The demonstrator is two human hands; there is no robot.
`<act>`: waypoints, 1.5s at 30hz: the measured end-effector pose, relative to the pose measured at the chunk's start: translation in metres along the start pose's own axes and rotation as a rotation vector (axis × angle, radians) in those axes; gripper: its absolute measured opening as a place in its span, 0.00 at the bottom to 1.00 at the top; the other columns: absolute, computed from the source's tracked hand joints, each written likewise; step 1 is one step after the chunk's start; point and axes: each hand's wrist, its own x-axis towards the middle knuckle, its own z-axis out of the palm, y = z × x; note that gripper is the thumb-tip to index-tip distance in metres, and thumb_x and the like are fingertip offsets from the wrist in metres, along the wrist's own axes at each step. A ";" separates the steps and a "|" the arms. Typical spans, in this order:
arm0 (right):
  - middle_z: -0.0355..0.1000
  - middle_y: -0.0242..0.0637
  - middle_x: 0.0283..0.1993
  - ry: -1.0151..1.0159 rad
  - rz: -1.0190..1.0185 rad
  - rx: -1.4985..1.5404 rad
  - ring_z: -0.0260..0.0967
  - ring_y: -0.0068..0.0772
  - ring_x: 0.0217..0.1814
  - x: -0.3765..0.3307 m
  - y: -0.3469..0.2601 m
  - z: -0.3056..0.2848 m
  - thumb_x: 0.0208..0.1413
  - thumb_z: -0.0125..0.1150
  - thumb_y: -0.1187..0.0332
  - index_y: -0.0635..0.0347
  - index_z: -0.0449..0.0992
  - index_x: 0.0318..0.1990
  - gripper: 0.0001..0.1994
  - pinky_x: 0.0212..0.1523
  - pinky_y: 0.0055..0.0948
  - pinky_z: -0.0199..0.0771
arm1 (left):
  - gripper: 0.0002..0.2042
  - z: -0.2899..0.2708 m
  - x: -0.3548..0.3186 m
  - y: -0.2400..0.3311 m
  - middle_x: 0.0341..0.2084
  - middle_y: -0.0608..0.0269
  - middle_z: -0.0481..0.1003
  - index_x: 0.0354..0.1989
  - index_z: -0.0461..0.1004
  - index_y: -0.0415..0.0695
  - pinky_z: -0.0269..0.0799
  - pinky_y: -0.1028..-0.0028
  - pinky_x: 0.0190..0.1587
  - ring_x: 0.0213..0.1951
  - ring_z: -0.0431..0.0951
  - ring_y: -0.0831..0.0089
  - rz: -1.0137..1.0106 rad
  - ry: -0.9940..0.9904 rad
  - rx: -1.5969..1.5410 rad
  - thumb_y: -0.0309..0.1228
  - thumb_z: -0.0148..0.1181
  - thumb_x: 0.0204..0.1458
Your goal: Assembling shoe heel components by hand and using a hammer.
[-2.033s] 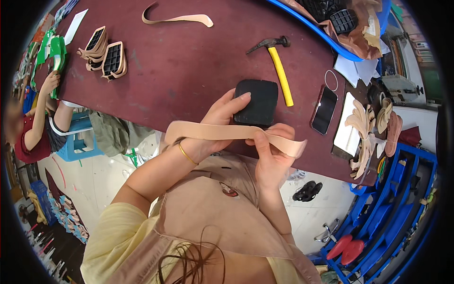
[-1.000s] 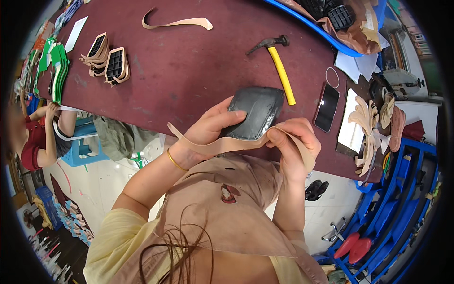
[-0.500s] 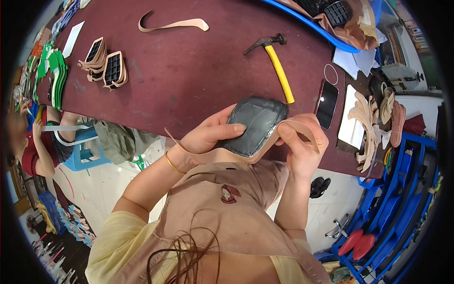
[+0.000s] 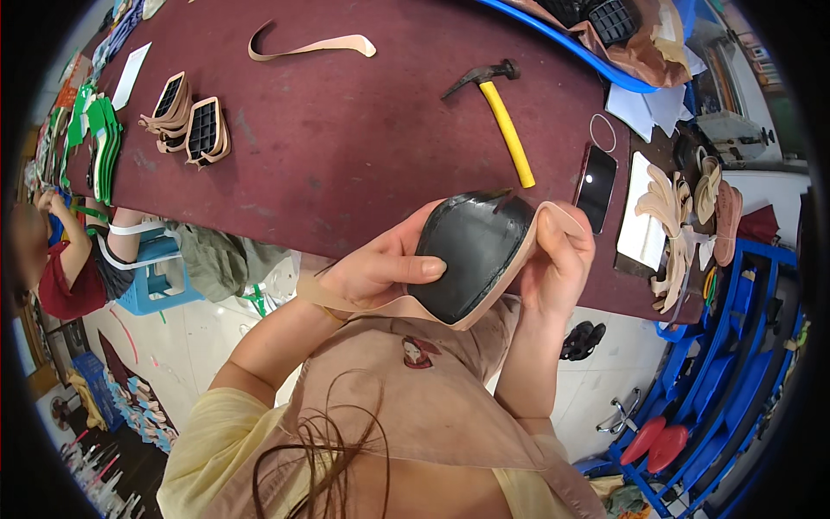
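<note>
You had the black block (image 4: 474, 255) raised in front of your apron (image 4: 363, 381), by the near edge of the table (image 4: 346, 147). Your left hand (image 4: 378, 265) was closed on its left side, thumb across the glossy face; your right hand (image 4: 558, 264) pinched the beige strip (image 4: 491, 291) beside its right edge. The block looked light, rigid and probably slick, best gripped at the sides; the strip seemed soft, best pinched close to the edge.
</note>
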 end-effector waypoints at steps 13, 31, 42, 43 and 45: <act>0.60 0.38 0.59 -0.130 -0.091 0.028 0.64 0.32 0.56 0.004 0.003 0.041 0.47 0.68 0.74 0.56 0.48 0.65 0.40 0.57 0.36 0.67 | 0.35 0.023 0.020 0.029 0.56 0.56 0.57 0.68 0.40 0.42 0.56 0.68 0.61 0.57 0.61 0.68 0.472 0.079 0.694 0.27 0.53 0.56; 0.70 0.32 0.49 0.089 0.348 0.264 0.70 0.29 0.48 0.012 0.017 0.015 0.57 0.58 0.65 0.56 0.63 0.56 0.20 0.48 0.33 0.73 | 0.09 0.002 -0.003 0.031 0.30 0.48 0.75 0.40 0.66 0.36 0.79 0.62 0.35 0.32 0.79 0.56 0.967 0.132 0.828 0.30 0.49 0.59; 0.67 0.38 0.53 -0.112 0.354 0.278 0.67 0.31 0.54 0.002 0.014 0.017 0.55 0.59 0.73 0.56 0.58 0.58 0.24 0.55 0.35 0.70 | 0.09 0.011 0.003 0.050 0.26 0.52 0.76 0.40 0.69 0.34 0.78 0.74 0.27 0.27 0.79 0.68 0.800 0.244 0.534 0.29 0.48 0.60; 0.67 0.38 0.53 -0.111 0.355 0.279 0.67 0.31 0.54 0.000 0.013 0.018 0.55 0.59 0.73 0.56 0.58 0.58 0.24 0.55 0.35 0.70 | 0.10 0.014 0.004 0.052 0.25 0.54 0.76 0.40 0.70 0.33 0.77 0.75 0.26 0.26 0.79 0.70 0.795 0.253 0.542 0.29 0.50 0.60; 0.65 0.39 0.55 -0.183 0.363 0.294 0.66 0.32 0.55 -0.004 0.013 0.022 0.54 0.59 0.73 0.57 0.57 0.60 0.26 0.55 0.35 0.70 | 0.09 0.021 0.005 0.056 0.26 0.56 0.75 0.40 0.71 0.34 0.74 0.76 0.27 0.27 0.77 0.72 0.779 0.307 0.636 0.29 0.51 0.59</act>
